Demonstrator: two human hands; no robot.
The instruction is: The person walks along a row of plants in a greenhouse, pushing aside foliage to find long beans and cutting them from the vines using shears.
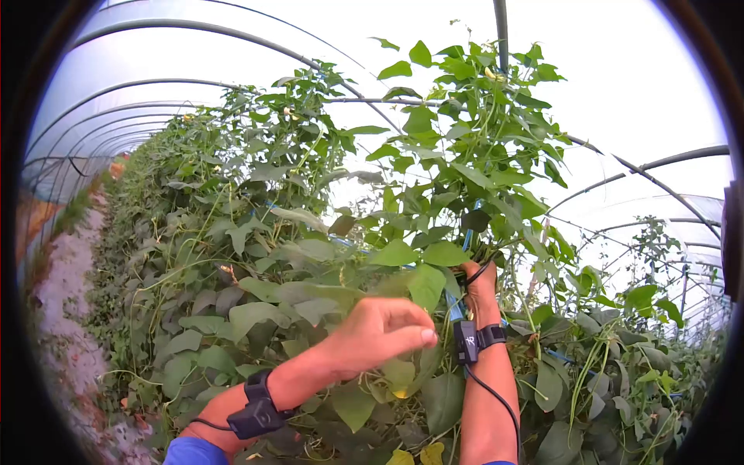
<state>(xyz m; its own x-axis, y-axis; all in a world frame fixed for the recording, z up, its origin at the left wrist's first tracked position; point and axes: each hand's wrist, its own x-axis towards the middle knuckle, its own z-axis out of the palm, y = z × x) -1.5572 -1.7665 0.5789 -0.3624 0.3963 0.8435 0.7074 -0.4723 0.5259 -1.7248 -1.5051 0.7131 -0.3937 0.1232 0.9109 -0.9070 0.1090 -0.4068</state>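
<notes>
My right hand [482, 285] reaches up among the climbing bean vines [488, 178], its fingers closed round the gathered stems and partly hidden by leaves. A strand of blue twine [455, 308] runs down just left of that wrist. In front of the foliage hangs my left hand [384, 329], its fingers curled in toward the thumb. Nothing shows between them. A broad green leaf [427, 285] sits between the two hands. Each wrist bears a strapped black device [257, 417] with a cable.
A dense row of bean plants [178, 225] runs away to the left beside a pale ground path [70, 287]. Long green pods [593, 372] dangle at the right. Curved metal hoops [194, 27] carry the tunnel cover overhead.
</notes>
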